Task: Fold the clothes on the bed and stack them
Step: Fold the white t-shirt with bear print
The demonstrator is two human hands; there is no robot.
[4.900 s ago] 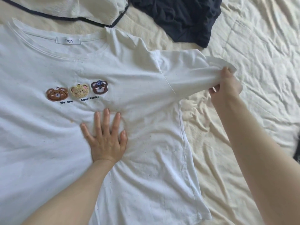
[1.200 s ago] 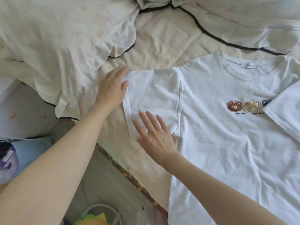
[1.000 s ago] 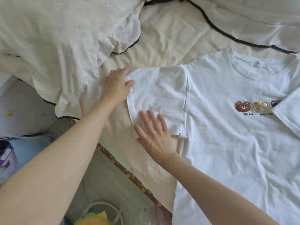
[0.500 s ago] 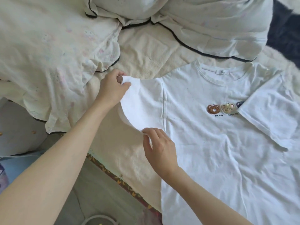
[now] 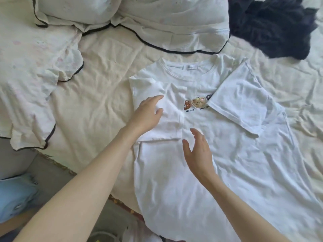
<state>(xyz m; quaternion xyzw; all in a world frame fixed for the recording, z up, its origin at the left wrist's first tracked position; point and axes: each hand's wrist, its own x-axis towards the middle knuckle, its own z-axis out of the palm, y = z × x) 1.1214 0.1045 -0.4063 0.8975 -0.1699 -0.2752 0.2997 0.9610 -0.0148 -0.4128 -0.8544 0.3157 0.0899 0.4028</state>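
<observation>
My left hand lies flat, fingers straight, on the folded-in sleeve of the white T-shirt spread on the bed. My right hand hovers open, holding nothing. Both sleeves partly hide the bear patches; the shirt's hem is cut off.

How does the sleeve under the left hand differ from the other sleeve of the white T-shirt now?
The left sleeve lies folded about square across the chest, while the right sleeve lies slanted. The left hand rests flat on the left sleeve; nothing touches the right sleeve, and the right hand is open below the bears. The left sleeve hides part of the brown bear; the right sleeve hides part of the dark one. Both are folded inward onto the white T-shirt.
</observation>
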